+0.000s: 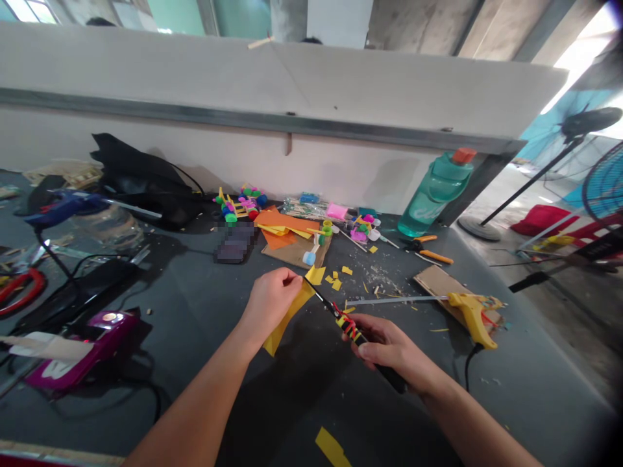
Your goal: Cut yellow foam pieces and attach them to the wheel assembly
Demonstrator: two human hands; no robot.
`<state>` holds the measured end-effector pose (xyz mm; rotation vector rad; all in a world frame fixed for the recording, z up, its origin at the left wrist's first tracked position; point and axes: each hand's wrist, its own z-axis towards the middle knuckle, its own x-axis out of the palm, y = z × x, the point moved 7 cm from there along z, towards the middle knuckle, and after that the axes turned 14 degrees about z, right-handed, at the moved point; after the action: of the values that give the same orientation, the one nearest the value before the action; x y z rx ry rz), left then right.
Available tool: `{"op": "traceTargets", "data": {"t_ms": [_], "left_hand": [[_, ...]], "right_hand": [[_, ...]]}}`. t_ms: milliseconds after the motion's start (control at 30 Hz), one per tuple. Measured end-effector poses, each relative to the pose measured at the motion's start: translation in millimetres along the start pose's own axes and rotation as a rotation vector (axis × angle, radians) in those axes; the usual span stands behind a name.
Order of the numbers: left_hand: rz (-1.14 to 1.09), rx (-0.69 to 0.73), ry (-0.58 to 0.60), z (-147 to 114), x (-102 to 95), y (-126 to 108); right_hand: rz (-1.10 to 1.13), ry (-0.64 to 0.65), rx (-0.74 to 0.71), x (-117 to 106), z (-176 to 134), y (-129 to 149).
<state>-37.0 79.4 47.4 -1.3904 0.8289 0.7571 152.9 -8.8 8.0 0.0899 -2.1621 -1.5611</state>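
My left hand [272, 299] is pinched closed on a strip of yellow paper [288, 319] that hangs down over the table. Wrapped round the black handle of a scissors-like cutter [354, 332] with red and yellow marks is my right hand [387, 347]. The cutter's slim dark blades reach the strip's upper edge beside my left fingertips; whether they are open there is too small to tell. A folded end of yellow paper [316, 275] shows just beyond the tip. Small yellow scraps [335, 283] lie behind it, and a larger yellow piece [333, 446] lies nearer me.
A yellow glue gun [471, 314] rests on cardboard at right, near orange-handled pliers [428, 246] and a teal bottle [433, 194]. Orange sheets [277, 224] and colourful small models [238, 204] lie at the back. A purple device [92, 347] and cables are at left.
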Motion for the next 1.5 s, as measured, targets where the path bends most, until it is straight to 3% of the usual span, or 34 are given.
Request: {"op": "traceTargets", "data": {"t_ms": [400, 567, 733, 967, 1067, 1200, 1367, 1500], "left_hand": [[-0.085, 0.047, -0.015, 5, 6.0, 2], [-0.299, 0.017, -0.087, 9, 9.4, 11], [-0.626, -0.053, -0.022, 0, 39.0, 4], [-0.709, -0.014, 0.071, -19, 74.8, -26], [-0.765, -0.016, 0.103, -20, 77.4, -29], [-1.007, -0.149, 0.199, -15, 82.3, -21], [-1.247, -0.304, 0.111, -2, 82.1, -2], [-1.302, -0.284, 0.103, -5, 84.2, -7]], "right_hand": [[0.131, -0.106, -0.045, -5, 0, -1], [0.372, -0.174, -0.113, -19, 3, -2], [0.558, -0.09, -0.209, -13, -1, 2], [0.506, -0.028, -0.169, 7, 1, -7], [0.531, -0.103, -0.157, 0, 2, -9], [0.616, -0.191, -0.182, -12, 1, -10], [0.57, -0.092, -0.221, -3, -1, -4], [0.523, -0.046, -0.184, 9, -1, -4]]}}
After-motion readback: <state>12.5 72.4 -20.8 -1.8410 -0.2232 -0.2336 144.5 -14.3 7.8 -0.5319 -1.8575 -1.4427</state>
